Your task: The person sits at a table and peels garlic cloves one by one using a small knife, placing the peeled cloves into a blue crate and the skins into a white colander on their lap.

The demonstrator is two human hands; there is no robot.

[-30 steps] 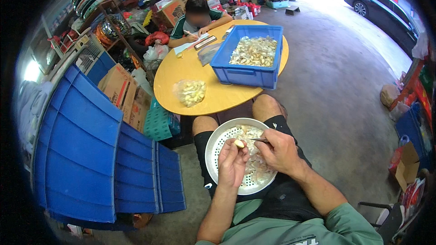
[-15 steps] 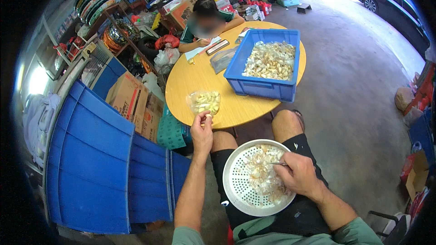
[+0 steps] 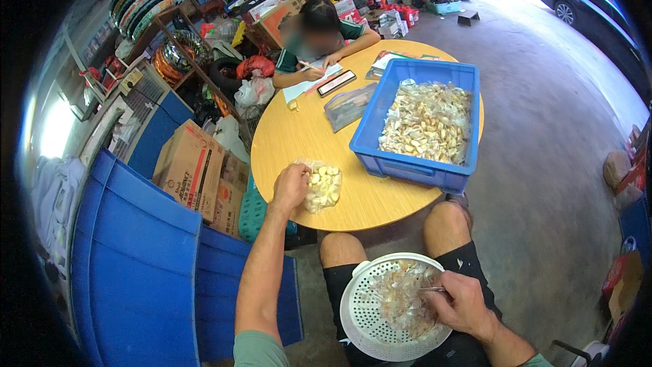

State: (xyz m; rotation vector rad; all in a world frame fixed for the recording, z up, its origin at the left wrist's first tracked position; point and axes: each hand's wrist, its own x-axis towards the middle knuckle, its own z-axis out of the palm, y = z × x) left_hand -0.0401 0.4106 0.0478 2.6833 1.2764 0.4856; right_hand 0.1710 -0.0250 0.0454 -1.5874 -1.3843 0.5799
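The person's left hand (image 3: 292, 185) reaches forward over a round yellow surface (image 3: 377, 207), its back to the viewer and its fingers bent down at the left edge of a clear plastic bag (image 3: 324, 188). The fingertips are hidden, so it cannot be told how far they are parted or whether they grip anything.

The bag lies directly to the right of this hand, touching it, on the near left part of the surface. It is rounded, with no marked long axis, and filled with pale peeled cloves, seemingly garlic. The left hand is clearly the nearer one.

The right hand (image 3: 465, 307) is well apart, lower and to the right, above the person's lap. It is closed around what looks like a small knife (image 3: 432, 289), whose thin metal end points left over a white perforated colander (image 3: 360, 309). Papery skins (image 3: 401, 302) are heaped in the colander, mostly in its middle and right side.

Beyond the bag, to its right and apart from it, a blue crate (image 3: 415, 171) holds many more cloves. Farther off are a grey pouch (image 3: 348, 107), a phone-like object (image 3: 337, 83), and another person writing on paper (image 3: 314, 86).
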